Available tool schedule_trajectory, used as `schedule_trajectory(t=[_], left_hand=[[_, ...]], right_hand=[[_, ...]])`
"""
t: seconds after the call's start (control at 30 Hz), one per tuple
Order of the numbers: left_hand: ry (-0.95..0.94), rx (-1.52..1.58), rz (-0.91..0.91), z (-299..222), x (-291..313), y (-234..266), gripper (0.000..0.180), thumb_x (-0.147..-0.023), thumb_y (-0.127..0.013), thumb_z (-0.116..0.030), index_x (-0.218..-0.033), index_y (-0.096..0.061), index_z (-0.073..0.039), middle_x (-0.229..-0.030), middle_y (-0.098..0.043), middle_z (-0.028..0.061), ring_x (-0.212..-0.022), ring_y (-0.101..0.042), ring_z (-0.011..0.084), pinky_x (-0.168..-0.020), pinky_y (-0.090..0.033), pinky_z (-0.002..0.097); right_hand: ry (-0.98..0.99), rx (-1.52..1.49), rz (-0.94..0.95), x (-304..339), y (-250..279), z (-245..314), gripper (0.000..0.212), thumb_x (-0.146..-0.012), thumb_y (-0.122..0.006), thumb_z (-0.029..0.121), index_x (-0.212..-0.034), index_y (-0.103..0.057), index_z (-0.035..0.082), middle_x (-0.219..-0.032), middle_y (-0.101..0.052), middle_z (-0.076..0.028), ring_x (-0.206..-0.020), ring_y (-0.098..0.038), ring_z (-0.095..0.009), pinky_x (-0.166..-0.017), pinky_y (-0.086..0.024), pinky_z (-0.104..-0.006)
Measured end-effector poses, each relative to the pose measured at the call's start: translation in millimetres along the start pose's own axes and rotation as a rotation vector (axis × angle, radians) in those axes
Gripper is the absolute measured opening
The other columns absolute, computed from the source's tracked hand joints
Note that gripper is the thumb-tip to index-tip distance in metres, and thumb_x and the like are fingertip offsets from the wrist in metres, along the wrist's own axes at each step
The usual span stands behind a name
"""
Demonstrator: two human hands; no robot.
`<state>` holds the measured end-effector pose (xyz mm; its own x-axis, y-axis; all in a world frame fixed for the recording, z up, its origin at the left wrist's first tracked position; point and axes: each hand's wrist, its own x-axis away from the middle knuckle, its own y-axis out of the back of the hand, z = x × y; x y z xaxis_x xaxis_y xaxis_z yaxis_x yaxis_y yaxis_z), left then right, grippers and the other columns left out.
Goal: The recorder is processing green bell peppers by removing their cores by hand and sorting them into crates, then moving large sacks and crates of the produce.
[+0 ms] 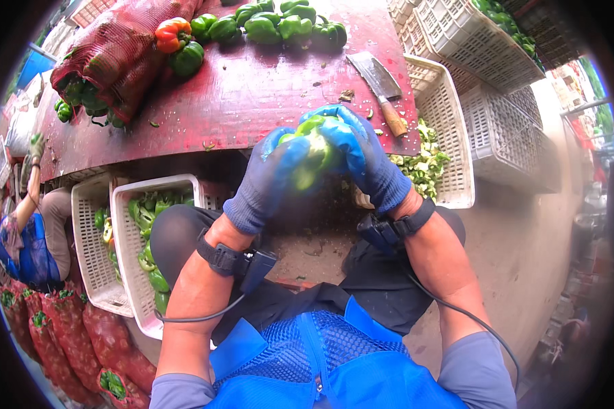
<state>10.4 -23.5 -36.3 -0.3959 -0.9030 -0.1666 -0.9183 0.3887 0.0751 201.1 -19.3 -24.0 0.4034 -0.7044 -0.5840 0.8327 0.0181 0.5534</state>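
Note:
A green bell pepper (312,158), blurred by motion, is held between my two hands just off the near edge of the red table (266,95). My left hand (271,170), in a blue-coated glove, wraps its left side. On its other side my right hand (361,150), gloved alike, curls its fingers over the top. Whether the pepper is whole or opened, I cannot tell. A cleaver (376,82) with a wooden handle lies on the table beyond my right hand. Several whole green peppers (280,28) and an orange-red one (173,35) sit at the far side.
Left of my knee stand white crates (121,262) with green peppers. A right-hand crate (462,163) holds pale trimmings (426,167). A red mesh sack (126,54) of peppers lies on the table; more sacks (65,334) stand lower left, near another person (31,238). Stacked crates (481,41) rise at right.

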Motion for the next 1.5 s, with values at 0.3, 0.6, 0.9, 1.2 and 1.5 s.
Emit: schedule_trajectory(t=[0.3,0.6,0.9,1.2,1.5], left_hand=[[0.134,0.053,-0.069,24.8,2.7,0.3,0.025,-0.095,-0.053,-0.028,-0.094,-0.061,-0.004,-0.087,-0.058,0.0031,-0.078,-0.056,0.0111,-0.069,-0.048,0.0269],[0.316,-0.223,-0.290,25.7,-2.1,-1.1,0.033,-0.089,-0.064,-0.033,-0.098,-0.062,0.000,-0.081,-0.064,0.0104,-0.070,-0.061,0.0164,-0.064,-0.051,0.0318],[0.455,-0.237,-0.232,65.7,2.7,-6.3,0.030,-0.093,-0.061,-0.033,-0.097,-0.061,-0.004,-0.082,-0.065,0.0051,-0.066,-0.062,0.0113,-0.058,-0.053,0.0264],[0.506,-0.268,-0.223,56.2,8.0,-5.8,0.032,-0.092,-0.062,-0.037,-0.094,-0.062,-0.005,-0.084,-0.065,0.0049,-0.070,-0.063,0.0117,-0.060,-0.055,0.0273],[0.570,0.157,-0.086,20.5,-3.0,-3.0,0.033,-0.090,-0.064,-0.036,-0.102,-0.062,-0.006,-0.091,-0.064,0.0047,-0.080,-0.063,0.0122,-0.066,-0.056,0.0278]], right_hand=[[-0.460,-0.427,0.036,1.6,-1.9,5.4,0.039,-0.086,-0.061,0.023,-0.118,-0.058,0.001,-0.108,-0.063,-0.014,-0.091,-0.062,-0.019,-0.082,-0.050,-0.0309],[-0.198,0.445,0.007,7.9,-6.4,9.8,0.046,-0.077,-0.072,0.026,-0.118,-0.056,0.010,-0.097,-0.059,-0.014,-0.072,-0.063,-0.031,-0.061,-0.053,-0.0415],[-0.450,0.592,0.222,9.9,-26.3,0.4,0.032,-0.085,-0.061,0.030,-0.105,-0.052,0.007,-0.093,-0.058,-0.019,-0.078,-0.065,-0.037,-0.062,-0.053,-0.0468],[-0.506,0.617,0.308,7.5,-30.5,3.6,0.032,-0.077,-0.066,0.015,-0.105,-0.054,0.008,-0.096,-0.059,-0.017,-0.075,-0.068,-0.033,-0.061,-0.053,-0.0430],[-0.389,0.498,0.162,18.4,-28.0,-9.7,0.036,-0.077,-0.067,0.026,-0.104,-0.054,0.005,-0.092,-0.059,-0.018,-0.079,-0.064,-0.035,-0.065,-0.052,-0.0452]])
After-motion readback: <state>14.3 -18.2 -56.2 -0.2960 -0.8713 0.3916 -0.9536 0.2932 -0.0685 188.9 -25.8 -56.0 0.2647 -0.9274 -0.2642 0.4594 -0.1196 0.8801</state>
